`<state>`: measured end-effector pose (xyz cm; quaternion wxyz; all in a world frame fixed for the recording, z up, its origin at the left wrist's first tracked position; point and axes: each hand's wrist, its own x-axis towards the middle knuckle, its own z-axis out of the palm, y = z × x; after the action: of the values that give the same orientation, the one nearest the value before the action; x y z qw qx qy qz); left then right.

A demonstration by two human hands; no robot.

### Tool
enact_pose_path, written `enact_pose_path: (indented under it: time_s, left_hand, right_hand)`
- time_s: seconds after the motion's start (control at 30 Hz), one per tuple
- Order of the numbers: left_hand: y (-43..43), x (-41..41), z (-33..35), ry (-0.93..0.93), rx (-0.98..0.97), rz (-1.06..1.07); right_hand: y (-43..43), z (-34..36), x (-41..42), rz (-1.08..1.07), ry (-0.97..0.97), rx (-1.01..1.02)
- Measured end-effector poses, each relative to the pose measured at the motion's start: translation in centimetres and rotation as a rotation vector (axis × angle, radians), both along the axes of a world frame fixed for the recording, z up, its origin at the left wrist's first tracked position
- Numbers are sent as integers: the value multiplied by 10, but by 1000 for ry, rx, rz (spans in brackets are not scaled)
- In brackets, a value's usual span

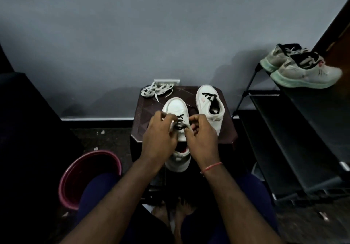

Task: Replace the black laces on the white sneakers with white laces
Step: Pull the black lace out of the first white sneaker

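Both hands are right down on the near sneaker [176, 107], which sits toe-away at the front of the dark stool [144, 115], its heel hanging over the front edge. The left hand [161, 132] is narrow, fingers curled in and pinching the black lace [179, 122] on the left side of the lacing, and the right hand [201, 132] is just as tight, fingertips nipped on a strand of that same lace on the right side (there's a red thread [212, 167] round that wrist). The lace is threaded across the upper between the two hands, blurred where the fingers meet it. Just beside, to the right and a bit further back, stands the second sneaker [209, 107] with its own black lace [209, 97] crossing the tongue. The white laces [156, 90] lie in a loose heap at the stool's far left corner, apart from both shoes. Off to the left on the floor, a maroon bucket [89, 168]; off to the right, a black shoe rack [284, 130] with a pair of grey trainers [303, 69] on its top shelf
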<state>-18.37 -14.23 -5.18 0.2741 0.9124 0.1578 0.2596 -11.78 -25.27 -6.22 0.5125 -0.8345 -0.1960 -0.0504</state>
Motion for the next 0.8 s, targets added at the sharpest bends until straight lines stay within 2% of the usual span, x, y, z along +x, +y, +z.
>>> enact_pose_path:
  time_s: [0.13,0.27,0.33,0.53,0.6,0.63,0.73,0.8]
  left_hand:
    - [-8,6,6,176,110,-40]
    - [-9,5,-1,124,118,-35]
    - [-6,5,-6,48,21,-53]
    - [-4,7,-13,-166,-439,-15]
    - [-6,7,-11,-180,-481,-8]
    - [-6,6,-10,-168,-417,-23]
    - [-9,8,0,71,41,-56]
    - [-11,11,11,127,254,-11]
  right_hand:
    - [2,0,-7,-23,17,2]
    - [5,-5,-11,-56,35,34]
    - [6,-6,-11,-59,40,50]
    - [7,-7,-8,-77,91,81]
    - [9,-9,-8,-84,99,96]
    - [9,-10,-9,-89,108,107]
    - [9,-10,-8,-95,116,105]
    - [9,-9,-7,-94,104,91]
